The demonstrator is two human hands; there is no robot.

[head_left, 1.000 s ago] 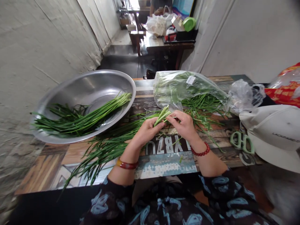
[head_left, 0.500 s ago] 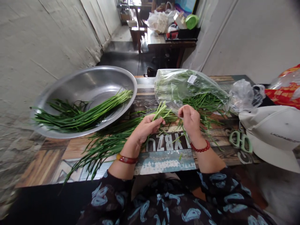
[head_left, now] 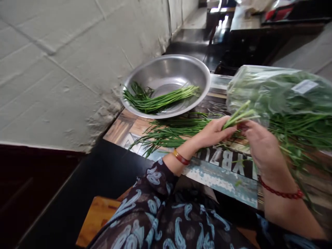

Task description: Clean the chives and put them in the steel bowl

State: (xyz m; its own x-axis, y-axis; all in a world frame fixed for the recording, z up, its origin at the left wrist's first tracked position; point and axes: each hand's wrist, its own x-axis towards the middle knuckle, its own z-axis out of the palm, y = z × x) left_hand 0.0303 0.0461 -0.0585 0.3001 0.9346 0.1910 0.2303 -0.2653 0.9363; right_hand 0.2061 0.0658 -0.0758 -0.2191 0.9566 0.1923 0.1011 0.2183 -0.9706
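My left hand (head_left: 214, 133) is closed round a bunch of Chinese chives (head_left: 240, 114), whose pale stem ends stick out past the thumb. The long green leaves (head_left: 171, 135) trail left across the tabletop. At those stem ends my right hand (head_left: 261, 141) has its fingers pinched against the chives; its fingertips are partly hidden. A wide steel basin (head_left: 166, 64) on the left holds another bunch of chives (head_left: 163, 100), laid lengthwise. Right of my hands, a clear plastic bag (head_left: 259, 76) with a white label has more chives (head_left: 298, 128) spilling from its open side.
The patterned wooden table (head_left: 218, 183) ends just in front of my body, with small green scraps on it. A whitewashed wall (head_left: 64, 69) rises on the left behind the basin. A wooden stool (head_left: 98, 218) stands below. Another table (head_left: 245, 19) is beyond.
The view has swung left, so the cap and scissors are out of sight. My right hand has come in from beside the bunch to the stem ends; the left keeps its hold.
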